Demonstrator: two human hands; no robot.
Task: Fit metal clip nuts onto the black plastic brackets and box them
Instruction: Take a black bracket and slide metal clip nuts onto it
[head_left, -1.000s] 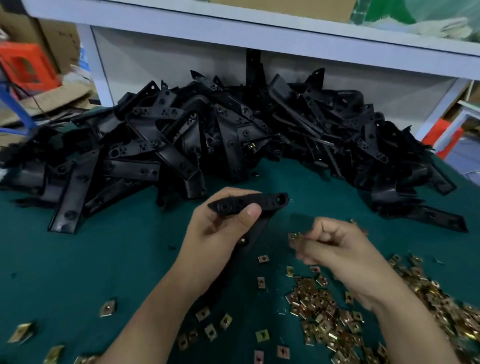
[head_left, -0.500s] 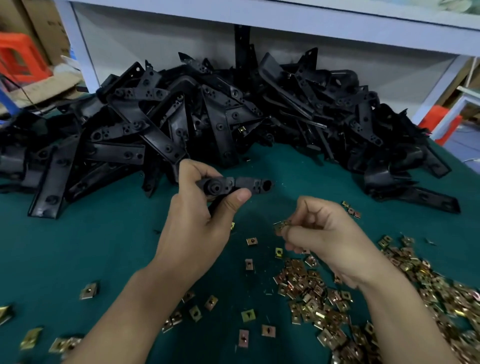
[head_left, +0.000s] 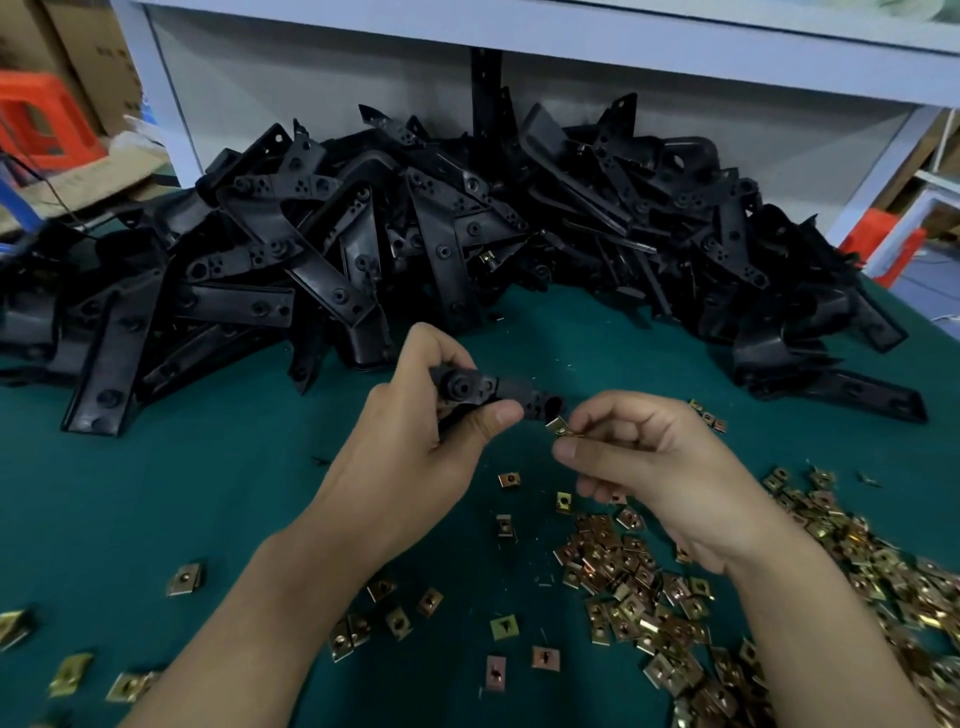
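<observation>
Both forearms are seen reaching in from the lower edge, the left from the lower left and the right from the lower right, with the hands held up above the green table cover (head_left: 156, 493) and brought close together near the middle of the view. The left hand (head_left: 415, 441) is closed round a black plastic bracket (head_left: 498, 392): the fingers are curled over its far side and the thumb is pressed along its near edge. The bracket is held roughly level, and its free end is pointed towards the right hand (head_left: 660, 467). A single metal clip nut (head_left: 558, 427) is pinched between the right thumb and forefinger, while the remaining fingers are loosely curled beneath. The nut is held right at the bracket's free end, just below its round opening; whether the two are touching cannot be told. A large heap of black brackets (head_left: 467, 234) is piled across the far side of the cover, well apart from the hands. Loose clip nuts (head_left: 623, 571) are scattered on the cover below and to the right of the right hand, with a few more strewn under the left forearm. A white shelf frame (head_left: 519, 31) is seen behind the heap, and an orange stool (head_left: 41, 119) at the far left
</observation>
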